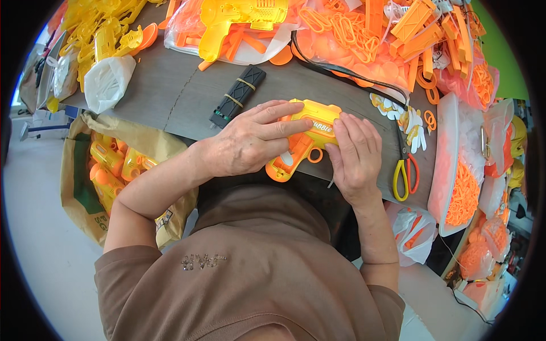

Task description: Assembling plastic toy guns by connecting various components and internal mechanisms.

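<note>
A yellow and orange toy bubble gun is held between both hands at the near edge of the grey table. My left hand lies over its grip side, the fingers stretched across its body. At its other end, my right hand pinches the gun between thumb and fingers. An orange trigger ring shows under the body, and the grip end points down to the left. On the table beyond my left hand lies a black oblong block with rubber bands round it.
Scissors with yellow and red handles lie to the right, near small white and gold stickers. Orange parts and a yellow gun shell are heaped at the back. A sack of yellow parts stands left; a white tub stands right.
</note>
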A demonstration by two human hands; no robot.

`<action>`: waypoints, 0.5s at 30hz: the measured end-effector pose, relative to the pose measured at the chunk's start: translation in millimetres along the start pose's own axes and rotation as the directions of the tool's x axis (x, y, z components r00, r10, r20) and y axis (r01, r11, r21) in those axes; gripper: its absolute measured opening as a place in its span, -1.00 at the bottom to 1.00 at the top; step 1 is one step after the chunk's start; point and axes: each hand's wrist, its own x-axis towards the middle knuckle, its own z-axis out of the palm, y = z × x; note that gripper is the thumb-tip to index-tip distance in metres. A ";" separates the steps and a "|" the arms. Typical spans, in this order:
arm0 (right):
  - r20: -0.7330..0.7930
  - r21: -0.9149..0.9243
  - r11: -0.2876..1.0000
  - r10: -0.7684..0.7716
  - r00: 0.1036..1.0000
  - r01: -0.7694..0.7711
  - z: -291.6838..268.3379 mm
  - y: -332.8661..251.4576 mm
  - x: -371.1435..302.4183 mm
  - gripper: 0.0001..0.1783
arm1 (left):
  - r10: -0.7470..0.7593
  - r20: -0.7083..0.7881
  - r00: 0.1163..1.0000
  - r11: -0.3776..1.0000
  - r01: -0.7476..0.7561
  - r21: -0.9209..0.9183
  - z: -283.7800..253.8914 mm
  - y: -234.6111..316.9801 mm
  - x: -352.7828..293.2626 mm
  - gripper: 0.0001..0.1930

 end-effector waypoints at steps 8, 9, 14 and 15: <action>0.198 -0.121 0.989 -0.057 0.979 0.082 -17.1 -2.0 2.0 -0.42 | -0.012 0.009 1.000 1.000 0.012 -0.017 0.2 -0.1 -1.1 -0.88; 0.199 -0.113 0.990 -0.065 0.978 0.089 -17.0 -0.8 1.1 -0.41 | -0.006 0.008 1.000 1.000 0.006 -0.008 2.0 -0.8 -1.0 -0.87; 0.194 0.180 0.983 -0.070 0.978 0.035 -18.2 13.3 6.6 -0.40 | -0.013 0.006 1.000 1.000 0.013 0.001 2.7 0.7 -2.0 -0.85; 0.170 0.256 0.967 -0.046 0.984 0.001 -17.5 13.9 6.5 -0.39 | -0.017 0.004 1.000 1.000 0.017 -0.023 2.3 1.2 -1.4 -0.87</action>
